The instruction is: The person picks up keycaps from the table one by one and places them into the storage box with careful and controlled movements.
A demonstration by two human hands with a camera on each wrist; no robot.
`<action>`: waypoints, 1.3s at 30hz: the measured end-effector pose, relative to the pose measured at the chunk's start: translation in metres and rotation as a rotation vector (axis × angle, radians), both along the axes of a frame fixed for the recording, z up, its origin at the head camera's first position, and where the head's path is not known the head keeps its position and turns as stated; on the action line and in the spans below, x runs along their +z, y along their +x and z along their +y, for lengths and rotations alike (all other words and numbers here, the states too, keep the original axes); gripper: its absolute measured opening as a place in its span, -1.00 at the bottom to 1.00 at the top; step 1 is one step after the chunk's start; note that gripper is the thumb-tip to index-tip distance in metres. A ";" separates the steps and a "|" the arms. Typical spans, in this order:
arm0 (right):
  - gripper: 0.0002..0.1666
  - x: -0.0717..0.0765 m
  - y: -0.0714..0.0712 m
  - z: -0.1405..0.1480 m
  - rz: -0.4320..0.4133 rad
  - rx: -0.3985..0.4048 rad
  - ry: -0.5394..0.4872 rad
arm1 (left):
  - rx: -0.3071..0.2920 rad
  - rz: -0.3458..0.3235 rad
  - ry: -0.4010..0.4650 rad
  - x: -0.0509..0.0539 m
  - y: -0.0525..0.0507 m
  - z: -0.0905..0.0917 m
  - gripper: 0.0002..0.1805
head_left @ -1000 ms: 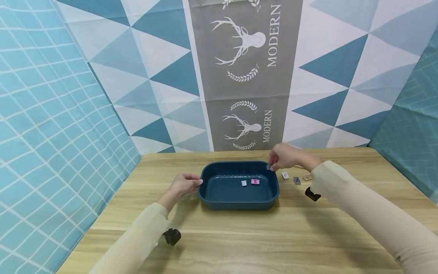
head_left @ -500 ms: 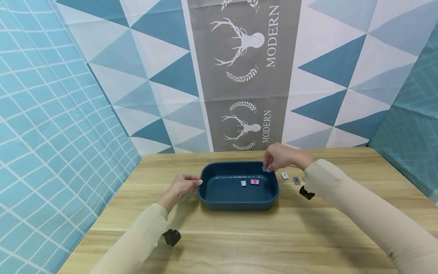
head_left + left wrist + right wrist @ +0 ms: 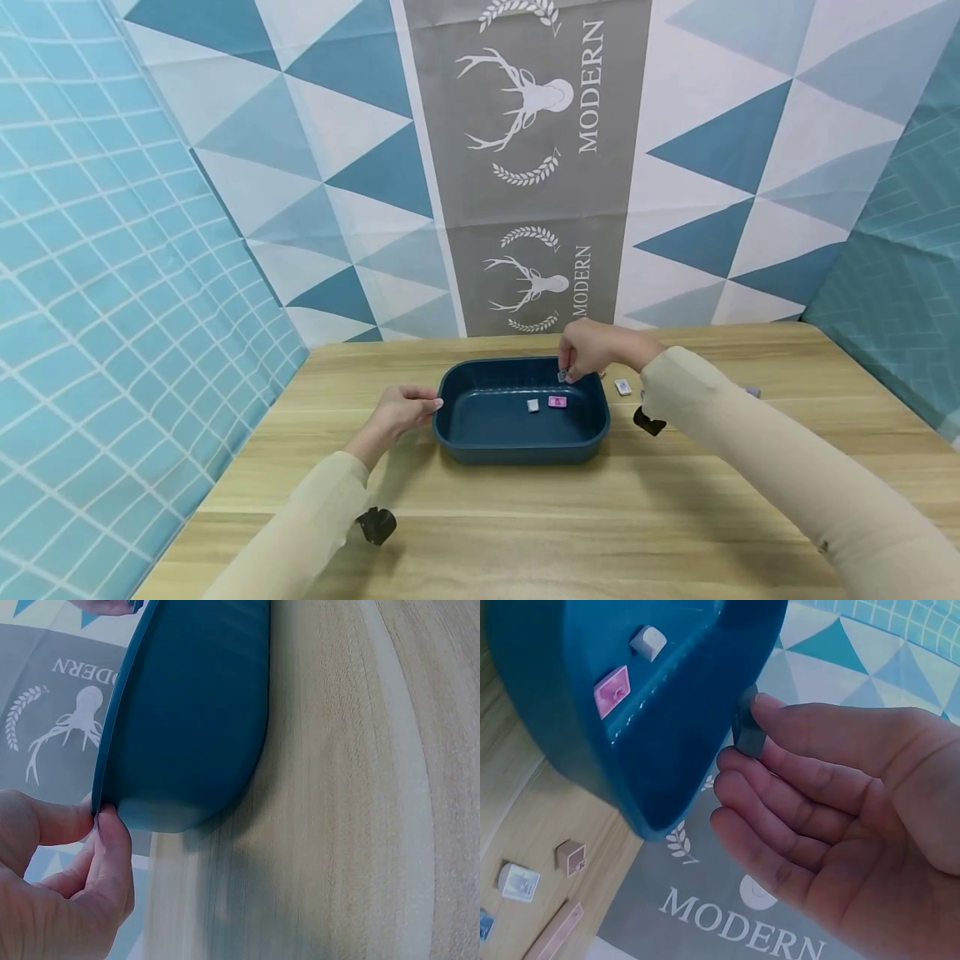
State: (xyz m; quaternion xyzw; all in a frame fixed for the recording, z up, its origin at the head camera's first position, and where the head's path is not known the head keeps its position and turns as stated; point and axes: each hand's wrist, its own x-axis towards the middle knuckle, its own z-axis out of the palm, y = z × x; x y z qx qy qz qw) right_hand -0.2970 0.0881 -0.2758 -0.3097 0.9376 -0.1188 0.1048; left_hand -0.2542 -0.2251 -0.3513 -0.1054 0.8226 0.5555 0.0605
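The dark blue tray [image 3: 517, 455] stands on the wooden table, with a small white block [image 3: 533, 406] and a pink block [image 3: 557, 402] lying inside. At its left end, my left hand [image 3: 401, 414] pinches the rim between thumb and fingers, as the left wrist view also shows [image 3: 67, 892]. My right hand [image 3: 592, 347], over the tray's back right part, pinches a small dark block [image 3: 563, 376] between thumb and forefinger. In the right wrist view that block [image 3: 748, 727] looks dark grey-blue, and the hand's other fingers [image 3: 780, 825] are bent beside it.
Right of the tray lies a white block [image 3: 623, 387]. The right wrist view shows a brownish block [image 3: 571, 857], a long pinkish piece [image 3: 555, 934] and a blue piece [image 3: 485, 924] on the table. A greyish thing [image 3: 753, 392] lies beyond the right sleeve. Patterned cloth [image 3: 525, 167] hangs behind.
My right hand has moved left with the small dark block, from the tray's right rim to over its inside. The left hand keeps its pinch on the rim.
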 end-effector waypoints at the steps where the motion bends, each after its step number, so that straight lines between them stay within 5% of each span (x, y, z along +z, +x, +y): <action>1: -0.90 0.000 0.000 -0.002 0.000 0.004 0.003 | 0.000 -0.001 0.000 0.000 0.000 0.000 -0.77; 28: -0.88 0.004 -0.005 -0.049 0.039 0.059 0.104 | -0.030 0.013 0.009 0.002 -0.002 0.002 -0.75; 39: -0.80 0.001 -0.004 -0.058 0.047 0.109 0.029 | -0.032 0.028 0.028 -0.002 0.001 -0.002 -0.72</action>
